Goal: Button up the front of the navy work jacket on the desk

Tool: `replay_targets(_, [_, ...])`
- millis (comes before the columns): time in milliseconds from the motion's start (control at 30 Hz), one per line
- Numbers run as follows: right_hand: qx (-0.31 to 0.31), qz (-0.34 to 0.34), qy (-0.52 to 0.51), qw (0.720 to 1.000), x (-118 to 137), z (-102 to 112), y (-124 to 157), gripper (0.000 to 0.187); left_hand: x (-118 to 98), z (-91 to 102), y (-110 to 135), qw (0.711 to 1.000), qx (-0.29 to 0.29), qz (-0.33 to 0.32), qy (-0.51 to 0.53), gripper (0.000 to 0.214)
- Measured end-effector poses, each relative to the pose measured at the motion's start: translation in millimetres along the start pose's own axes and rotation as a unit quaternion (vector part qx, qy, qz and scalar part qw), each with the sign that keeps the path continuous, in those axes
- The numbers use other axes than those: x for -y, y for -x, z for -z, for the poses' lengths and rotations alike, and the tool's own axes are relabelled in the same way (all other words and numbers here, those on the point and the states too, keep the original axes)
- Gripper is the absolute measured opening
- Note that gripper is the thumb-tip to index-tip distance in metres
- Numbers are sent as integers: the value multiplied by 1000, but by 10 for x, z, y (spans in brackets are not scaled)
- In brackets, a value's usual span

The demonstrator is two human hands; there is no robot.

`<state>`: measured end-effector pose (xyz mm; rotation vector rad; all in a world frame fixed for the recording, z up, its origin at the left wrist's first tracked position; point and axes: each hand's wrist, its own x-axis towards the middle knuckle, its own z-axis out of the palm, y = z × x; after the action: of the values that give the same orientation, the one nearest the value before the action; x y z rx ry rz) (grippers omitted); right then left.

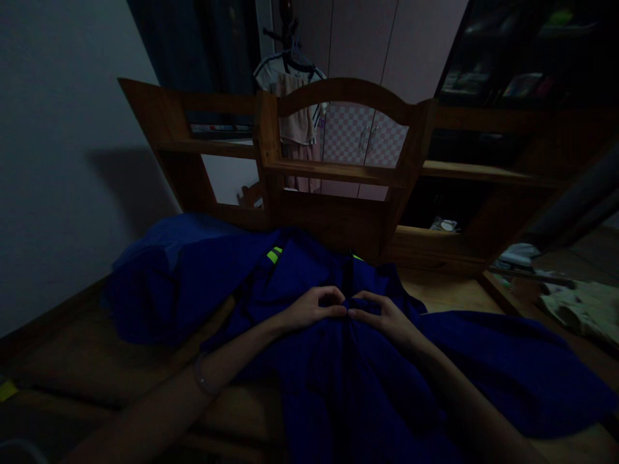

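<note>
Two bare forearms come up from the bottom edge nearest my view, one from the lower left and one from the lower right, meeting over one dark blue garment (338, 380) spread across the wooden floor (97, 367); I count one thin bracelet (200, 377) on the left wrist; at the far left edge one small yellow scrap (7, 390) lies on the floor; the garment bunches into a heap at its left side and fans out flat toward the right, and I can make out two short yellow-green stripes (274, 255) side by side near its upper fold; my left hand (309, 308) pinches the cloth, grip closed on a fold at the garment's middle seam; my right hand (382, 316) does the same just beside it, grip clamped on the cloth, and the fingertips of the two hands touch; behind the garment stands one wooden headboard frame (338, 171) with an arched centre; through its opening I see clothes on a hanger (297, 116) against pale wardrobe doors (367, 38); at the far right one pale crumpled cloth (580, 306) lies on the floor, well apart from the hands; the room is dim, so finer detail is lost.
</note>
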<state>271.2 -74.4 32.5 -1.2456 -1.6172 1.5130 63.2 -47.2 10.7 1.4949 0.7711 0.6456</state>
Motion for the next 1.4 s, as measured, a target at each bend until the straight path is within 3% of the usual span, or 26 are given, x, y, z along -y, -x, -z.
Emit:
replay_targets(200, [-25,37,30,999,-22,-3,-17,25,8,16,-3,1000,1,4,23,29])
replay_targets(333, [-32,18,34,999,-17,-14,-11,27,13,42,-9,999,20,18,31,31])
replay_targets(567, [-19,-30,0,999,12,-46,36,31,-51,58,3,993,70,38,91,30])
replay_targets(733, [17,-5,-31,999,18,-55,58,33,-62,71,2,992,74,37,94,29])
replay_targets(967, [27,47,-6,999,-29,-39,28,25,-30,96,-1,995,87,28,44,30])
replay_targets(1133, [37,67,14,997,-15,-29,21,23,-109,123,38,992,108,56,17,32])
replay_targets(1400, [29,50,52,997,-49,-30,27,28,-104,160,38,993,102,17,-61,27])
